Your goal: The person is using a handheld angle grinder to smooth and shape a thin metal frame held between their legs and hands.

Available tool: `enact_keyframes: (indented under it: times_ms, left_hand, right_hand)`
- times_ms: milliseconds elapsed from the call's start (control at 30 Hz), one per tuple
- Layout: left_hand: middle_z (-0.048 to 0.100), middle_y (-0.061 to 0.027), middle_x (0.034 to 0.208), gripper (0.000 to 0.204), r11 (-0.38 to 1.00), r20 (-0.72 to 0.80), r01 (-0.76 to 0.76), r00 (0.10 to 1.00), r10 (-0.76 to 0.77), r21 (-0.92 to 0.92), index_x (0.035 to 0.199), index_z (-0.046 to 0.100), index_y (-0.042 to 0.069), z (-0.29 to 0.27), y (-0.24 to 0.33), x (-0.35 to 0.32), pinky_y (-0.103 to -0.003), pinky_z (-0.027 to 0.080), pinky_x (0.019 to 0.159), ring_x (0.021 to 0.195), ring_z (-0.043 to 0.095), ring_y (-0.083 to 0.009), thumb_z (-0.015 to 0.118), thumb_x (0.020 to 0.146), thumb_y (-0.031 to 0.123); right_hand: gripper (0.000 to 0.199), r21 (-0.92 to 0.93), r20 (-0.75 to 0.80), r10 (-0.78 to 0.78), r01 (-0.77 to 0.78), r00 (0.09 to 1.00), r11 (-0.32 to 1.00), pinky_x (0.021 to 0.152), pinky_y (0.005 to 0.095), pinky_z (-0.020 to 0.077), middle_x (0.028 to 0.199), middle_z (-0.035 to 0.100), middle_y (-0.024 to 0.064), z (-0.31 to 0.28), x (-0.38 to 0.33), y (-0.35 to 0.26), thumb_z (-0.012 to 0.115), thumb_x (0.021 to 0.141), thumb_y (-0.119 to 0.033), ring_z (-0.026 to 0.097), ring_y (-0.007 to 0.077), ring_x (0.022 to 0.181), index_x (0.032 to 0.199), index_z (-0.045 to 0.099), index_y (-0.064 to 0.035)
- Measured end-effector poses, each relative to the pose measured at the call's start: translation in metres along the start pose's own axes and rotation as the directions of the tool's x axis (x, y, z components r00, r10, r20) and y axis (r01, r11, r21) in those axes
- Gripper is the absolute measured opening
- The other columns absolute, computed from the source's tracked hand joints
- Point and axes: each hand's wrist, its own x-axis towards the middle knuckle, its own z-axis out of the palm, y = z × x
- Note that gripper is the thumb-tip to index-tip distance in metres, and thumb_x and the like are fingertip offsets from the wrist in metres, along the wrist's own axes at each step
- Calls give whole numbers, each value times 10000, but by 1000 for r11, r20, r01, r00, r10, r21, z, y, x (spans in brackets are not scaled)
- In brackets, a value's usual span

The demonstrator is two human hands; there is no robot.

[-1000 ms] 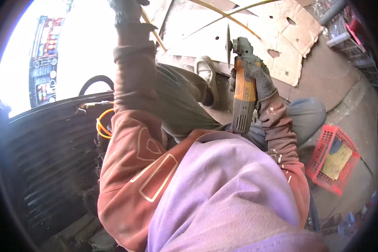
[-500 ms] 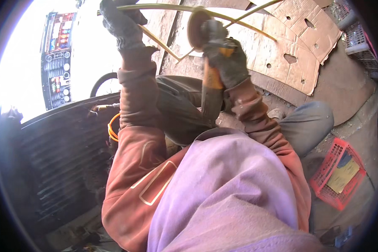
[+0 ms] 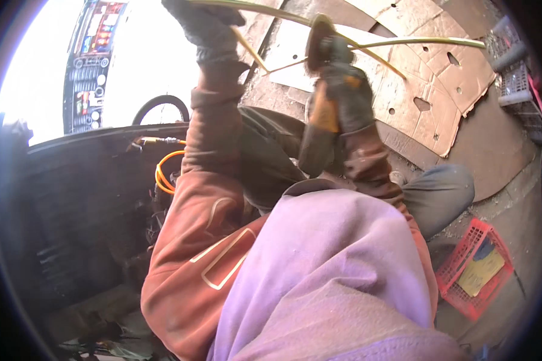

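Observation:
My left hand (image 3: 208,30), in a dark grey glove, is closed round one bar of a thin, brass-coloured metal frame (image 3: 427,41) at the top of the view. Its fingertips are partly cut off by the upper edge. Gloved too, my right hand (image 3: 352,99) grips an angle grinder (image 3: 324,114) with a yellow-orange and dark body. The grinder's round brown disc (image 3: 320,43) stands on edge at the frame's bars, near where they meet. Whether it touches the metal I cannot tell. Other bars of the frame slant down over the floor.
Flattened cardboard (image 3: 445,90) with holes covers the floor ahead. A red plastic crate (image 3: 474,269) with a yellowish packet stands at right, grey crates (image 3: 518,81) beyond. On the left are a dark ribbed panel (image 3: 84,198), an orange hose (image 3: 162,174) and a wheel (image 3: 161,111).
Both hands, the grinder and the frame have shifted right in the view. The frame's right-hand bar has swung down from slanting upward to nearly level. The surroundings have shifted slightly as well.

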Motion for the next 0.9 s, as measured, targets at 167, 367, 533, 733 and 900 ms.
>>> enact_keyframes:
  times_ms: [167,367,533,733,900]
  left_hand:
    - [698,-150,862,479,927,172,266,959,-226,-266,1160,602,4,-10,7,1,-305,532,522,590,625,-199,342,1115,403]
    - [704,-159,908,447,957,355,284,903,-243,-66,1185,603,-6,-13,20,-7,-309,545,563,651,642,-207,385,1097,375]
    - [703,-160,922,436,954,424,299,865,-270,-2,1195,598,-8,-7,34,-13,-311,545,579,670,642,-208,395,1089,364]
    - [701,-161,940,425,950,492,308,819,-295,57,1208,592,-10,0,52,-29,-312,545,598,693,643,-210,407,1080,350]
    - [700,-163,954,417,939,553,340,771,-316,62,1219,587,-12,13,56,-45,-314,546,614,712,643,-211,417,1072,339]
  right_hand:
    - [283,74,-49,-34,38,998,997,656,307,600,885,703,113,-1,-11,-12,765,876,-136,702,178,736,1099,666,7]
    - [305,-49,124,-193,200,973,978,720,293,582,966,716,108,63,-42,-30,748,895,-121,695,161,804,1153,638,-3]
    - [261,-7,-75,47,-47,996,999,562,317,606,833,714,114,8,-32,-17,782,878,-145,713,207,669,1071,704,14]
    - [223,35,99,-243,241,965,970,674,287,577,857,697,69,72,-57,-9,780,885,-134,681,149,738,1041,686,-6]
    - [284,-162,105,-45,62,993,985,802,293,590,944,697,62,38,-49,-16,780,880,-150,690,149,890,1110,698,-4]
